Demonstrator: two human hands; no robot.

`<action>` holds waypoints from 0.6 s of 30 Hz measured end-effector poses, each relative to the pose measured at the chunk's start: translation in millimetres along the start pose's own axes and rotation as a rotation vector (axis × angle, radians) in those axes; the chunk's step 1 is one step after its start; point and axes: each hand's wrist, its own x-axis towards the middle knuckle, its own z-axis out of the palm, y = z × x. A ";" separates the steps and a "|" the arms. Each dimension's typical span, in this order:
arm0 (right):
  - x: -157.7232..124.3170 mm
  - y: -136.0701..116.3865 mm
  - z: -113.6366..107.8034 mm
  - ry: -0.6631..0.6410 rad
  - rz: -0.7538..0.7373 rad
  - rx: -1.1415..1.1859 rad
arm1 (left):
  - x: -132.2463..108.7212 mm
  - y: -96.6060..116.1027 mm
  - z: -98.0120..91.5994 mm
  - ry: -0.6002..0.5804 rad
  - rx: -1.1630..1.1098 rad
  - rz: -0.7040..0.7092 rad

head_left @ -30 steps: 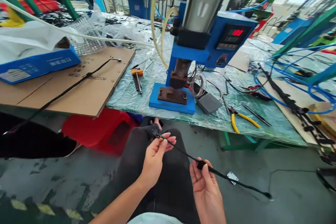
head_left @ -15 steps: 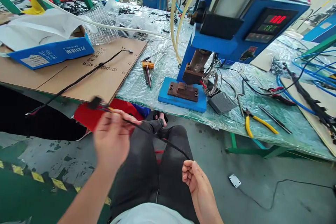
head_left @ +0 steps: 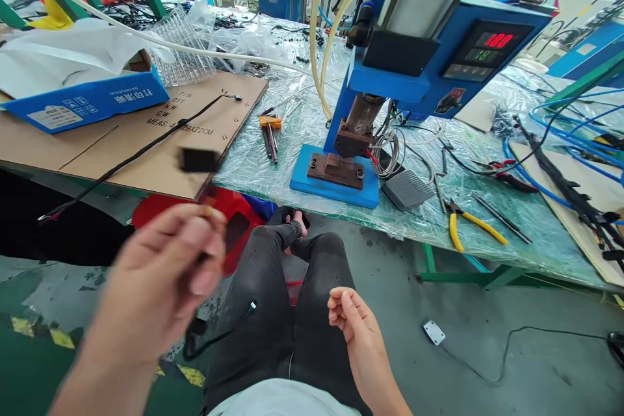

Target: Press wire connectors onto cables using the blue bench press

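Two hands I see in my head view: at eight o'clock, the left hand (head_left: 168,263) holds a blurred black connector (head_left: 199,160) from its lower end, at nine o'clock; at five o'clock, the right hand (head_left: 359,325) keeps fingertips together.

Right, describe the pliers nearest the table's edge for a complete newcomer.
Find the tall blue press on the table. Right of its base, beyond the grey pedal, pliers lie near the front edge; yellow handles distinguish them from the red-handled tool behind.
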 end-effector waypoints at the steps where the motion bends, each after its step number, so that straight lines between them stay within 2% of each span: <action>1: -0.5 -0.7 2.1 -0.014 -0.017 -0.022 | 2.3 -6.7 10.0 -0.060 0.005 -0.065; 3: -1.1 -2.3 5.1 -0.038 -0.057 -0.058 | 3.6 -27.9 29.2 -0.202 0.005 -0.226; 5: -1.2 -5.1 6.3 -0.060 -0.106 -0.099 | 0.1 -54.9 44.0 -0.295 -0.010 -0.360; 9: -0.5 -19.0 4.4 -0.095 -0.229 -0.190 | -12.7 -97.5 56.7 -0.324 -0.010 -0.469; 15: 4.2 -55.3 6.7 -0.138 -0.402 -0.325 | -19.5 -112.4 58.0 -0.334 0.063 -0.444; 18: 8.0 -69.3 12.5 -0.155 -0.438 -0.439 | -19.9 -117.6 56.6 -0.347 0.099 -0.428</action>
